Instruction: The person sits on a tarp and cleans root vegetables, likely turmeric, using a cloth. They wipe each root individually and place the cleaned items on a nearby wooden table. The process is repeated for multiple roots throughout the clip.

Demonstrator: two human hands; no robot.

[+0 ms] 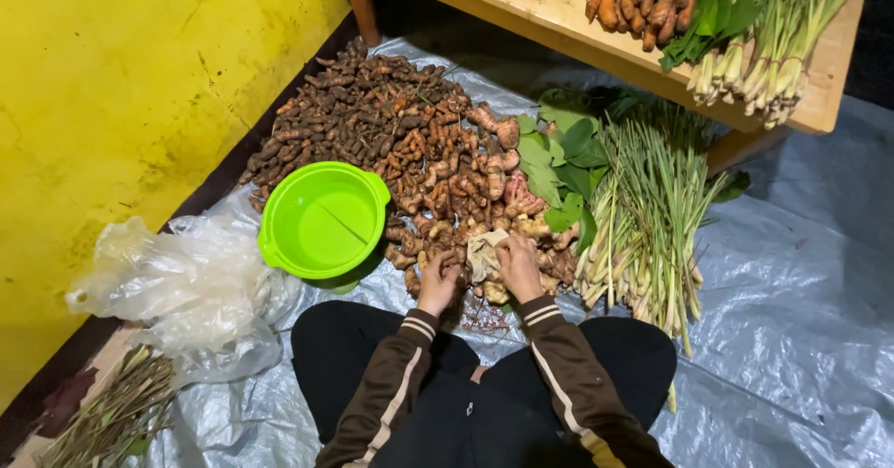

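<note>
Pale knobbly ginger root (484, 256) between both hands.
Right hand (518, 265) clamps it; left hand (438, 280) curls alongside, just left.

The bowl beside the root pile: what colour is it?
Bright lime green; the bowl shows best in the head view.

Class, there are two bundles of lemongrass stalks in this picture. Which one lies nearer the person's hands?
The lemongrass bundle on the plastic sheet, on the floor just beside the right hand. The other bundle lies up on the wooden table, farther away.
</note>
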